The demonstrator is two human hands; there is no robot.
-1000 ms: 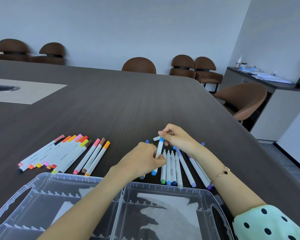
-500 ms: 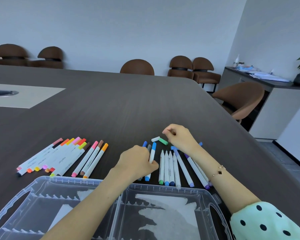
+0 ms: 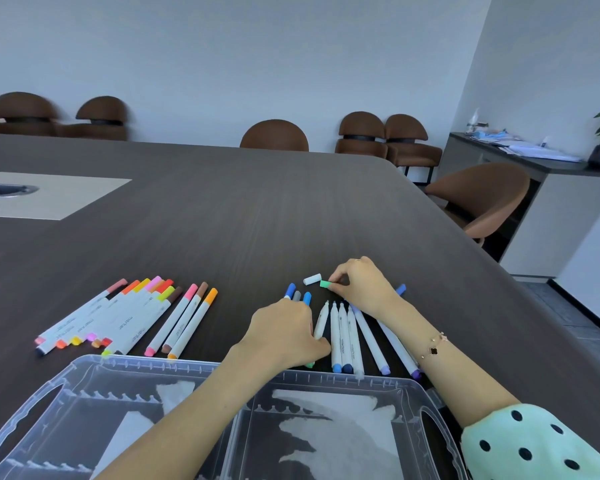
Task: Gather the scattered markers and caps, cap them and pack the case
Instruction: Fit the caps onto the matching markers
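Note:
An open clear plastic case (image 3: 142,362) lies at the table's near edge. Beyond it on the left, several capped warm-coloured markers (image 3: 125,317) lie in a row. Near the middle, several uncapped white markers (image 3: 343,334) lie side by side, with blue-capped markers (image 3: 290,290) to their left. My left hand (image 3: 284,334) covers the blue ones, and its thumb and curled fingers pinch an uncapped green-ended marker (image 3: 321,320) on the table. My right hand (image 3: 361,289) pinches a loose green cap (image 3: 324,284), which lies next to a white cap (image 3: 312,279).
The dark wooden table (image 3: 257,220) stretches far ahead, with a pale inset panel (image 3: 49,195) at the left. Brown chairs (image 3: 478,199) stand around it. A sideboard (image 3: 551,188) with papers and a plant is at the right wall.
My left hand has laid the blue-capped marker down beside the other blue ones and shifted onto the green-ended marker. My right hand let go of that marker and took hold of the green cap.

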